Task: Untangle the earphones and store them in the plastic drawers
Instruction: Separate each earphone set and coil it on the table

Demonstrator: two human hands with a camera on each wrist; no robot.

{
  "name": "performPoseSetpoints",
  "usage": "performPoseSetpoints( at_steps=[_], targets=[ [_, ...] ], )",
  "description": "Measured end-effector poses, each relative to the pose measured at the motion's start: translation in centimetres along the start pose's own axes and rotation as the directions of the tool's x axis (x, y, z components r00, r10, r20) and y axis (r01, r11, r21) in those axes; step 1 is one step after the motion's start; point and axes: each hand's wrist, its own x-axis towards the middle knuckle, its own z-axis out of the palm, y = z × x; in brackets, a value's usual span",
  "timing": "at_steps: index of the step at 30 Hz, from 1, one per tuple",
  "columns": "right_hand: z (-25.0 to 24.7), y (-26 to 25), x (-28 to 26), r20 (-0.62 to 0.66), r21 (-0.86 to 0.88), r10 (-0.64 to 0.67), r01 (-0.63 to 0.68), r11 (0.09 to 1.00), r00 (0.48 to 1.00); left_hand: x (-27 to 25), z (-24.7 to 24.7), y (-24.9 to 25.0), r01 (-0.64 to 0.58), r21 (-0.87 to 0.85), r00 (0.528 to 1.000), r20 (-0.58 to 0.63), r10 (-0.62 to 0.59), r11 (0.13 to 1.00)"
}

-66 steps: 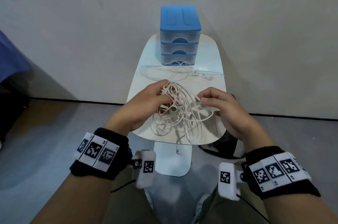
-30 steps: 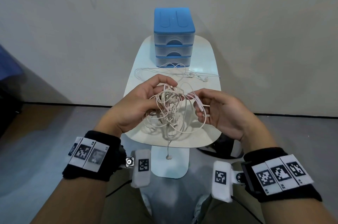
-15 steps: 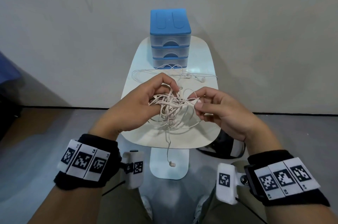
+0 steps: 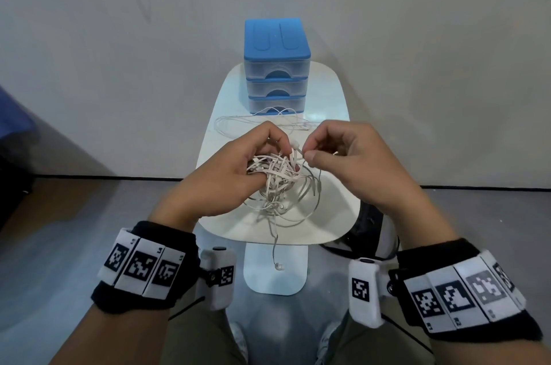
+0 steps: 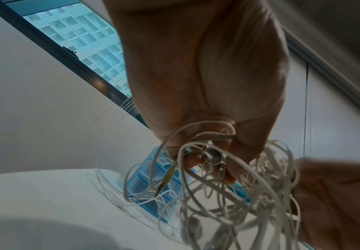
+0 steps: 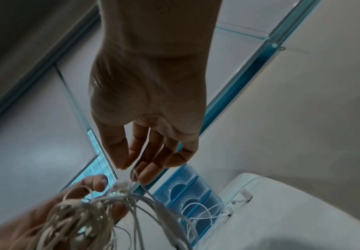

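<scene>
Left hand [image 4: 226,173] clenches the tangled earphones [image 4: 280,182] above the worktop's [image 4: 328,224] near edge, right hand [image 4: 351,155] pinches one strand; a hard tug likely tightens knots, and the dangling earbud [image 4: 279,266] may snag the edge.

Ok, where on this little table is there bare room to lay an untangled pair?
Bare patches on the white table: the near right corner under the right hand, and the strips on each side of the plastic drawers. Crowded: the middle, under the tangled earphones the left hand grips, and the loose earphones before the drawers.
</scene>
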Motion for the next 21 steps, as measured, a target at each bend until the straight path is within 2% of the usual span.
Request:
performPoseSetpoints(
  at_steps=[4,7,13,15,17,21],
  targets=[
    [0.7,0.6,-0.2,0.064,0.011,0.097,-0.097,0.995,0.993,0.1,0.1,-0.1,-0.005,-0.012,1.000,-0.015,0.005,1.000],
    [0.9,0.7,-0.3,0.136,-0.051,0.160,-0.155,0.987,0.978,0.1,0.2,-0.2,-0.015,-0.006,1.000,-0.020,0.014,1.000],
    [1.0,0.5,-0.8,0.245,-0.148,0.200,-0.167,0.975,0.949,0.1,0.1,-0.4,-0.053,0.043,0.998,-0.023,0.054,0.998],
    [0.8,0.5,-0.8,0.203,-0.132,0.177,-0.153,0.979,0.963,0.2,0.0,-0.3,-0.047,0.058,0.999,-0.026,0.048,0.997],
    [0.2,0.3,-0.5,0.085,-0.089,0.147,-0.140,0.986,0.985,0.6,-0.4,0.2,-0.044,0.096,0.998,-0.043,0.048,0.994],
    [-1.6,-1.3,0.9,-0.116,-0.084,0.039,-0.049,0.995,0.992,2.3,-1.9,3.2,-0.146,0.204,0.976,-0.129,0.174,0.968]
  ],
)
